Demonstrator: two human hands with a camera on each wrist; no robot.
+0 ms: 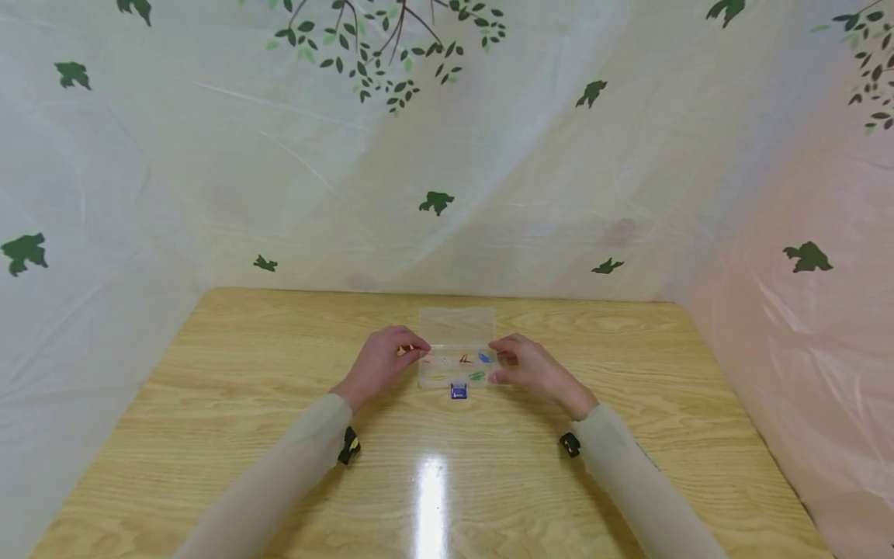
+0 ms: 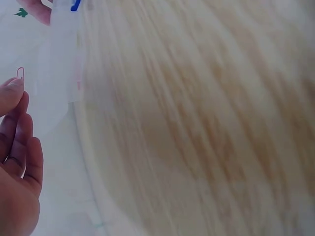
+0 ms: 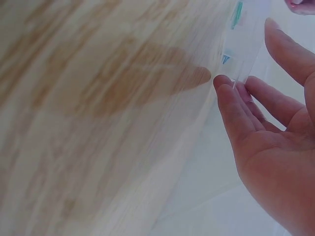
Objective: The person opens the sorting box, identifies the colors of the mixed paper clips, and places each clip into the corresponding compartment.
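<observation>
Fingertips of the left hand (image 1: 380, 365) were pinched on a small pink paper clip (image 2: 20, 73) at the left end of a clear plastic organizer box (image 1: 457, 365), while the right hand (image 1: 532, 366) was held loosely spread, its fingers (image 3: 231, 105) touching the box's right end. The shallow rectangular box, its translucent lid (image 1: 457, 324) laid open toward the far side and a blue latch (image 1: 458, 392) at the near edge, was seen to hold coloured clips in its compartments. It was set mid-way across a glossy light wooden table (image 1: 244, 373) enclosed by pale plastic sheeting (image 1: 489, 171) printed with green leaves.
</observation>
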